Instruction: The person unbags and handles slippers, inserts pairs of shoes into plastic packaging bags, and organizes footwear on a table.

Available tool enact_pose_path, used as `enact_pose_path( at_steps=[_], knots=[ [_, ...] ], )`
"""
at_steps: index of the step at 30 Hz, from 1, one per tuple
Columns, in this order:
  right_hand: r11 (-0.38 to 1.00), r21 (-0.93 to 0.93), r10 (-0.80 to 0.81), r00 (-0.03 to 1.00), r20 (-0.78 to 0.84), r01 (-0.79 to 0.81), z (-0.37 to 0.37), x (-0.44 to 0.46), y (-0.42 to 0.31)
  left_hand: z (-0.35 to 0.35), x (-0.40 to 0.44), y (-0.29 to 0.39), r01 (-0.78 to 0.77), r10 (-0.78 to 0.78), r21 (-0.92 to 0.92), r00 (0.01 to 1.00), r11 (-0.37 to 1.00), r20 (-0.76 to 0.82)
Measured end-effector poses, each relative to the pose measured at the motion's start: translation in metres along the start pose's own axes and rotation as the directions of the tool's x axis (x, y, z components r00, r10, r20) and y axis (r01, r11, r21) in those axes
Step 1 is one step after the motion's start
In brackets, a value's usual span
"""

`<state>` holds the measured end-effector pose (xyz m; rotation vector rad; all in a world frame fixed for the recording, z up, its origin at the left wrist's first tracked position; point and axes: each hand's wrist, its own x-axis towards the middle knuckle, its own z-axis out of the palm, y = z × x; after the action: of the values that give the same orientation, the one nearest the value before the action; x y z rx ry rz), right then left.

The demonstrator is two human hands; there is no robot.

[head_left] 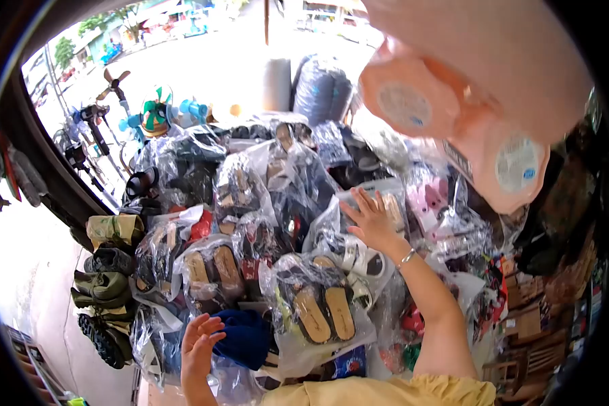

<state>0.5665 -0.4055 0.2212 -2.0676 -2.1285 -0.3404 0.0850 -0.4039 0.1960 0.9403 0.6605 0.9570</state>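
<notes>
A: What do you have on the right hand (371, 222)?
B: I have it just right of centre in the frame, palm down, fingers spread wide over the bagged footwear. A silver bracelet (407, 257) circles the wrist. I can't tell from here whether the fingertips press on the plastic.

A: And what lies closest to it?
B: White sandals (365, 260), in clear wrapping just below the palm. Further right I see a pink pair (428, 201), bagged as well.

A: The left hand (197, 348)?
B: Lower centre-left, raised, with the fingers loosely curled and close together. It is just beside a dark blue cloth item (243, 338) — whether they touch, I can't make out.

A: Where are the pale-soled sandals (340, 313)?
B: Lower centre, between my two hands, side by side in a clear bag. Brown-soled sandals (228, 269) lie to their upper left, also bagged.

A: Anything around the heap?
B: Olive green shoes (101, 287) stacked at the left edge, fans (159, 111) at upper left, and peach-coloured packages (413, 101) large at upper right — a yellow garment (386, 392) fills the bottom.
</notes>
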Motion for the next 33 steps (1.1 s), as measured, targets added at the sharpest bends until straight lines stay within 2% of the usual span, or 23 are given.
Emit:
enact_pose_path(
  at_steps=[1, 5, 9, 11, 13, 15, 17, 18, 19, 21, 22, 24, 25, 26, 27, 28, 29, 30, 31, 33],
  knots=[
    [0.999, 0.021, 0.026, 0.999, 0.032, -0.026, 0.002, -0.02, -0.006, 0.001, 0.0, 0.003, -0.017, 0.015, 0.054, 0.999, 0.998, 0.033],
    [0.963, 0.216, 0.18, 0.982, -0.057, -0.164, -0.004, -0.102, -0.014, 0.009, 0.002, 0.005, -0.004, -0.003, 0.17, 0.999, 0.985, 0.043],
    [0.956, 0.213, 0.244, 0.952, -0.185, -0.203, -0.042, -0.181, -0.026, 0.025, 0.009, -0.005, 0.004, -0.025, 0.22, 0.995, 0.976, 0.095],
    [0.929, 0.203, 0.35, 0.911, -0.219, -0.308, -0.057, -0.222, -0.031, 0.041, 0.013, -0.008, 0.051, -0.094, 0.28, 0.985, 0.959, 0.142],
    [0.887, 0.147, 0.462, 0.853, -0.241, -0.438, -0.062, -0.266, -0.028, 0.056, 0.019, -0.017, -0.015, -0.094, 0.474, 0.974, 0.881, 0.207],
    [0.842, 0.121, 0.539, 0.807, -0.242, -0.526, -0.063, -0.305, -0.025, 0.076, 0.024, -0.027, -0.037, -0.115, 0.5, 0.956, 0.866, 0.27],
    [0.634, 0.015, 0.721, 0.584, -0.372, -0.773, -0.062, -0.331, -0.024, 0.1, 0.026, -0.036, -0.326, -0.046, 0.775, 0.909, 0.542, 0.415],
    [0.553, 0.118, 0.808, 0.497, -0.315, -0.824, -0.051, -0.346, -0.019, 0.118, 0.026, -0.042, -0.405, -0.033, 0.78, 0.879, 0.477, 0.476],
    [0.549, 0.119, 0.81, 0.491, -0.321, -0.827, -0.039, -0.355, -0.018, 0.13, 0.027, -0.05, -0.466, -0.064, 0.793, 0.846, 0.392, 0.529],
    [0.444, 0.379, 0.889, 0.451, -0.075, -0.812, -0.017, -0.366, -0.021, 0.14, 0.029, -0.074, -0.598, -0.104, 0.787, 0.782, 0.15, 0.614],
    [0.487, 0.109, 0.873, 0.478, -0.095, -0.867, -0.01, -0.364, -0.028, 0.141, 0.028, -0.082, -0.599, -0.101, 0.787, 0.782, 0.146, 0.615],
    [0.507, 0.067, 0.861, 0.499, -0.099, -0.86, -0.009, -0.363, -0.032, 0.14, 0.027, -0.095, -0.603, -0.091, 0.798, 0.794, 0.014, 0.602],
    [0.528, 0.027, 0.847, 0.524, -0.093, -0.849, -0.008, -0.357, -0.033, 0.14, 0.025, -0.1, -0.59, -0.083, 0.807, 0.804, 0.003, 0.588],
    [0.505, 0.088, 0.863, 0.498, -0.089, -0.859, -0.01, -0.356, -0.032, 0.138, 0.023, -0.103, -0.543, 0.059, 0.837, 0.839, 0.061, 0.54],
    [0.541, 0.096, 0.839, 0.528, -0.133, -0.835, -0.004, -0.36, -0.03, 0.133, 0.021, -0.106, -0.498, 0.199, 0.859, 0.859, 0.119, 0.471],
    [0.568, 0.112, 0.821, 0.551, -0.152, -0.815, 0.0, -0.363, -0.027, 0.126, 0.023, -0.11, -0.45, 0.287, 0.889, 0.866, 0.089, 0.409],
    [0.594, 0.121, 0.801, 0.572, -0.174, -0.795, 0.002, -0.365, -0.024, 0.12, 0.027, -0.116, -0.31, 0.309, 0.942, 0.915, 0.13, 0.259],
    [0.614, 0.132, 0.788, 0.593, -0.168, -0.778, 0.002, -0.365, -0.023, 0.107, 0.039, -0.133, -0.251, 0.249, 0.851, 0.957, 0.462, 0.147],
    [0.639, 0.121, 0.767, 0.615, -0.183, -0.76, 0.0, -0.362, -0.024, 0.096, 0.05, -0.142, -0.162, 0.162, 0.654, 0.985, 0.738, 0.062],
    [0.685, 0.119, 0.722, 0.646, -0.248, -0.719, -0.003, -0.354, -0.026, 0.101, 0.052, -0.133, 0.1, -0.072, 0.612, 0.995, 0.785, -0.07]
  ],
)
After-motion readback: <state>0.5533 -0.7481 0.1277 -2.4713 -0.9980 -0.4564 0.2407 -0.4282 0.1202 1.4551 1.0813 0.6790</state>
